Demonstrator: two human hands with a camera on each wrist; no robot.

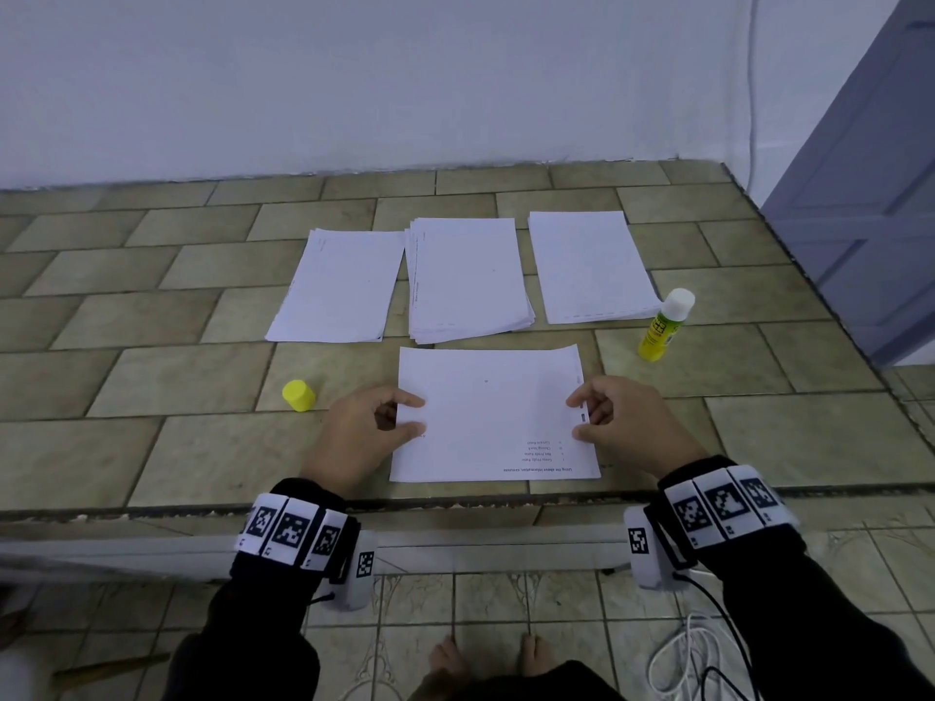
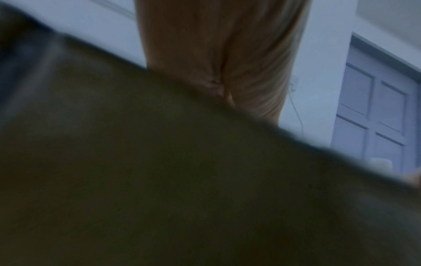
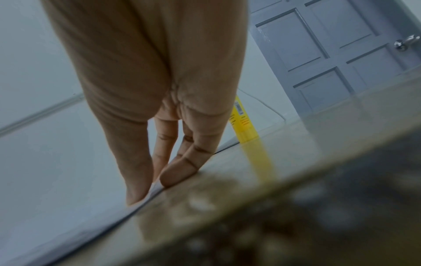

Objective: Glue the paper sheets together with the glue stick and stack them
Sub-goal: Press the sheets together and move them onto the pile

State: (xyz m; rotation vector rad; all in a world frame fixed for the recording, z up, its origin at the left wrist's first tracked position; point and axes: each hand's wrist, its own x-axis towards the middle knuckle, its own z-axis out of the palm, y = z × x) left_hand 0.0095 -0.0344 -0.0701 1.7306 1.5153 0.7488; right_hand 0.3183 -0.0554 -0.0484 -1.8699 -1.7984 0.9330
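A white paper sheet (image 1: 491, 417) with a little printed text lies near the front edge of the tiled ledge (image 1: 152, 376). My left hand (image 1: 399, 414) holds the sheet's left edge between thumb and forefinger. At the right edge my right hand (image 1: 587, 412) does the same. In the right wrist view the right hand (image 3: 154, 185) has its tips at the slightly raised edge of the paper sheet (image 3: 56, 162). The uncapped yellow glue stick (image 1: 663, 326) stands upright to the right, and the glue stick (image 3: 243, 126) shows behind my fingers. Its yellow cap (image 1: 298, 395) lies left of my left hand. The left wrist view shows only my left hand (image 2: 216, 54) above the dark ledge.
Three paper piles lie in a row behind the sheet: left pile (image 1: 336, 288), thicker middle pile (image 1: 468, 278), right pile (image 1: 589, 268). A white wall rises behind the ledge and a grey door (image 1: 870, 194) stands at the right. White cables (image 1: 693, 660) lie on the floor below.
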